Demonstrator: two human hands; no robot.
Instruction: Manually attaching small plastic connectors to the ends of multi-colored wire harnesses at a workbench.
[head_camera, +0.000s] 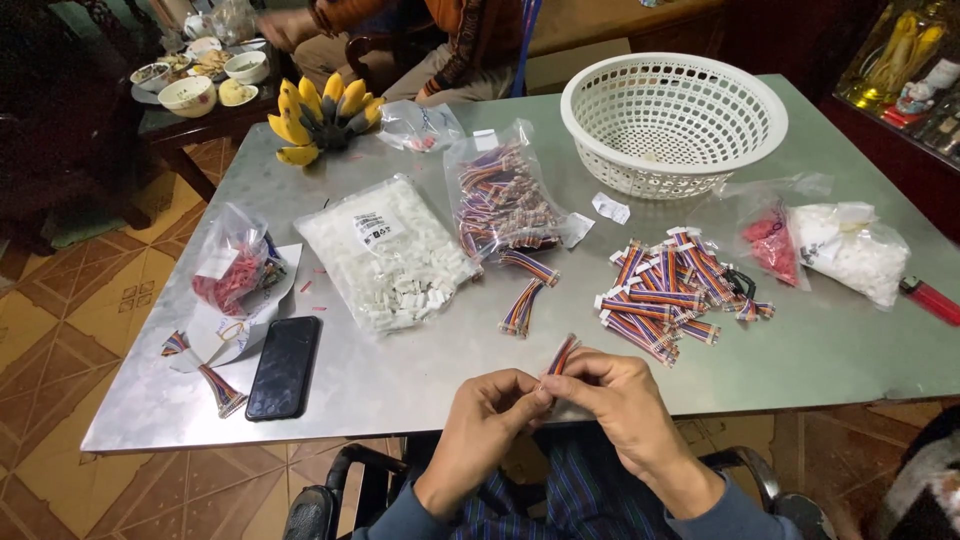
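A broad grey metal table (420, 370) fills most of the view, its near edge just above the person's lap. At its far right stands a round white plastic basket with a perforated wall (672, 122). Left of centre lies a clear plastic bag packed with small white plastic connector housings (385, 252), and beside it a second clear bag stuffed with multicoloured ribbon cables (503, 195). To the right of the middle sits a loose pile of short rainbow ribbon cables with white end plugs (670, 290), and past it a clear bag of white parts (850, 250) next to a clear bag of red parts (768, 245). On the left, a clear bag of red pieces (232, 265) rests on a sheet of white paper, with a black smartphone (284, 366) lying flat just below it. A bunch of yellow bananas (322, 112) sits at the far edge (another person is seated behind it). A red lighter (932, 298) lies near the right edge. Two loose striped cable pieces (526, 290) lie between the bags and the pile.

Down at the near edge, the left hand (490, 415) and the right hand (620, 395) meet over the table rim. Both pinch one short multicoloured ribbon cable (561, 355) between thumbs and fingertips; its free end sticks up and to the right above the hands, clear of the tabletop.
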